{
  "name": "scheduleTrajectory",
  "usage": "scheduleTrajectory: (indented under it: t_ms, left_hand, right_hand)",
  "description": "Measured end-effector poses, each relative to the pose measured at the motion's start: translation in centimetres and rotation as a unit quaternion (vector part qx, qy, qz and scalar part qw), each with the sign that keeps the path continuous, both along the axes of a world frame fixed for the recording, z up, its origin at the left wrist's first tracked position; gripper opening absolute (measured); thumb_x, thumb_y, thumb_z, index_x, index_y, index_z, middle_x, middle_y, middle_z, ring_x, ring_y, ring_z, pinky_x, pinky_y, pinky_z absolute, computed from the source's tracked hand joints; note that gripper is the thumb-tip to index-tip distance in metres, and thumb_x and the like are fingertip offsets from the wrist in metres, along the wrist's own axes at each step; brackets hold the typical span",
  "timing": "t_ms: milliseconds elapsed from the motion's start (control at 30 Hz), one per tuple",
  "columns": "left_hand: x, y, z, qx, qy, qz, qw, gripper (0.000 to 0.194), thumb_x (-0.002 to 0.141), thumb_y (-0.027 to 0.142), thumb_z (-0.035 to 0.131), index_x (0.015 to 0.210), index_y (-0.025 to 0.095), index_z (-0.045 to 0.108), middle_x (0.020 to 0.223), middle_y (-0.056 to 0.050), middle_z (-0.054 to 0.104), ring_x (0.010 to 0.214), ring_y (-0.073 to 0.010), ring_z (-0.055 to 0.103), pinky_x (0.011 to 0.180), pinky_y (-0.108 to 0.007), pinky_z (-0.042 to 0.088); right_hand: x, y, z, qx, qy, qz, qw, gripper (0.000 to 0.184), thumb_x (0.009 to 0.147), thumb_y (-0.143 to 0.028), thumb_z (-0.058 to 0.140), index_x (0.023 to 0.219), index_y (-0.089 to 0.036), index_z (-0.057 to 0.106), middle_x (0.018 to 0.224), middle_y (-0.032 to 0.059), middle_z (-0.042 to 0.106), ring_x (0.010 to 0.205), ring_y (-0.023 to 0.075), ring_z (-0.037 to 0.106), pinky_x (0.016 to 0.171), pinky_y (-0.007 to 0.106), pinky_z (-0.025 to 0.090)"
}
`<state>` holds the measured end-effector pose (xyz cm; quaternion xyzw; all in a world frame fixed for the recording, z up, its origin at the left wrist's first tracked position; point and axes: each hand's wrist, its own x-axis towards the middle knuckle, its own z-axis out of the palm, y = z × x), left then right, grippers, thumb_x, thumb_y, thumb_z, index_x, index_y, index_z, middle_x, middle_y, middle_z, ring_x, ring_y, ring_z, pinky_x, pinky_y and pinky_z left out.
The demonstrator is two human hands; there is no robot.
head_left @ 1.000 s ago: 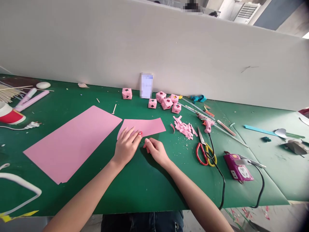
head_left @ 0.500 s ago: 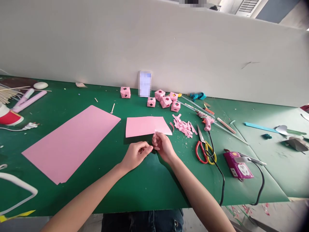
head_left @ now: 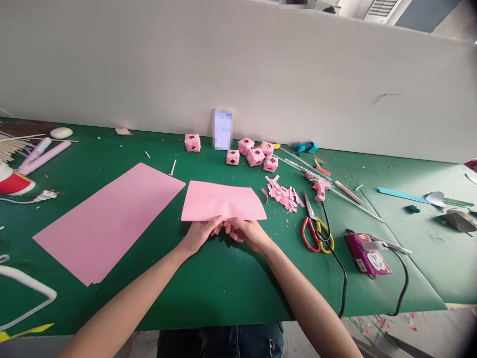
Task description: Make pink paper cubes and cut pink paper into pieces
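Observation:
A small pink sheet of paper (head_left: 223,199) is held in front of me by its near edge. My left hand (head_left: 201,232) pinches that edge near the middle, thumb on top and fingers underneath. Close beside it, my right hand (head_left: 248,232) grips the same edge, its fingers curled below. The paper dips slightly between the two thumbs. To the left lies a larger pink sheet (head_left: 112,223), flat on the green table (head_left: 208,293). A pile of narrow pink paper strips (head_left: 283,194) rests just right of the held paper.
Several pink paper cubes (head_left: 255,157) stand at the back near an upright phone (head_left: 222,130). On the right are scissors (head_left: 311,228), a pink glue gun (head_left: 320,189) and a purple power socket box (head_left: 368,254) with a black cable. A red-and-white cup (head_left: 17,181) stands far left.
My left hand has moved up to the paper and taken hold of its near edge. The paper has come toward me and slightly left, and now bends at the middle.

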<state>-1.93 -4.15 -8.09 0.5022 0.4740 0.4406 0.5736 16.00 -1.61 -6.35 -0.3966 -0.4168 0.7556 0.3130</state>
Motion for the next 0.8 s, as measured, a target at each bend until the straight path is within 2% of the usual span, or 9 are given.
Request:
scheduleTrajectory:
  t_ms: [67, 133, 300, 433, 600, 700, 800]
  left_hand:
    - [-0.2, -0.3, -0.1, 0.008, -0.008, -0.018, 1.000, 0.051, 0.086, 0.066, 0.063, 0.064, 0.021, 0.062, 0.064, -0.005, 0.060, 0.064, -0.0188, 0.057, 0.063, -0.035, 0.051]
    - [-0.1, -0.4, 0.0, 0.005, -0.016, -0.014, 1.000, 0.050, 0.087, 0.067, 0.060, 0.070, 0.020, 0.066, 0.070, -0.007, 0.065, 0.066, -0.0201, 0.060, 0.061, -0.035, 0.052]
    - [0.6, 0.3, 0.5, -0.027, -0.001, 0.048, 0.999, 0.033, 0.092, 0.049, 0.060, 0.082, 0.018, 0.063, 0.070, -0.004, 0.065, 0.056, -0.0152, 0.058, 0.046, -0.028, 0.046]
    - [0.4, 0.4, 0.3, -0.018, 0.041, 0.061, 0.997, 0.029, 0.095, 0.044, 0.058, 0.079, 0.019, 0.058, 0.066, -0.002, 0.063, 0.048, -0.0136, 0.056, 0.039, -0.026, 0.042]
    - [-0.2, -0.2, 0.2, 0.095, 0.129, 0.070, 0.985, 0.039, 0.099, 0.050, 0.059, 0.074, 0.021, 0.064, 0.061, -0.002, 0.063, 0.051, -0.0156, 0.060, 0.046, -0.027, 0.050]
    - [-0.2, -0.5, 0.4, 0.182, 0.186, 0.060, 0.964, 0.037, 0.101, 0.051, 0.060, 0.080, 0.021, 0.070, 0.072, -0.004, 0.073, 0.064, -0.0185, 0.070, 0.057, -0.029, 0.059]
    - [-0.2, -0.5, 0.2, 0.276, 0.249, 0.059, 0.926, 0.029, 0.096, 0.049, 0.069, 0.092, 0.021, 0.075, 0.091, -0.006, 0.080, 0.084, -0.0231, 0.077, 0.076, -0.034, 0.066]
  right_hand:
    - [0.4, 0.0, 0.4, 0.009, 0.005, 0.028, 1.000, 0.027, 0.068, -0.043, 0.079, 0.064, -0.017, 0.070, 0.064, 0.0009, 0.066, 0.051, 0.0097, 0.052, 0.043, 0.022, 0.030]
    - [0.7, 0.0, 0.6, 0.006, 0.005, 0.036, 0.999, 0.027, 0.068, -0.043, 0.080, 0.068, -0.018, 0.072, 0.069, 0.0023, 0.070, 0.054, 0.0110, 0.056, 0.044, 0.022, 0.034]
    - [0.3, 0.3, -0.1, -0.057, -0.027, -0.012, 0.998, 0.025, 0.073, -0.042, 0.072, 0.081, -0.017, 0.070, 0.069, 0.0006, 0.070, 0.041, 0.0052, 0.045, 0.036, 0.020, 0.025]
    - [-0.2, 0.2, -0.6, -0.075, -0.057, 0.021, 0.995, 0.026, 0.073, -0.042, 0.068, 0.080, -0.017, 0.067, 0.069, 0.0046, 0.073, 0.037, 0.0065, 0.047, 0.033, 0.021, 0.030]
    - [0.0, -0.2, -0.3, 0.029, -0.096, 0.016, 0.995, 0.031, 0.080, -0.050, 0.066, 0.083, -0.019, 0.066, 0.082, 0.0038, 0.076, 0.040, 0.0078, 0.055, 0.035, 0.022, 0.034]
    - [0.5, -0.3, -0.2, 0.103, -0.134, 0.015, 0.986, 0.029, 0.081, -0.050, 0.068, 0.077, -0.021, 0.067, 0.065, -0.0012, 0.069, 0.039, 0.0087, 0.053, 0.039, 0.024, 0.037]
    - [0.8, -0.3, -0.6, 0.163, -0.182, -0.002, 0.970, 0.025, 0.079, -0.041, 0.073, 0.064, -0.023, 0.063, 0.048, -0.0061, 0.055, 0.041, 0.0092, 0.051, 0.046, 0.024, 0.040]
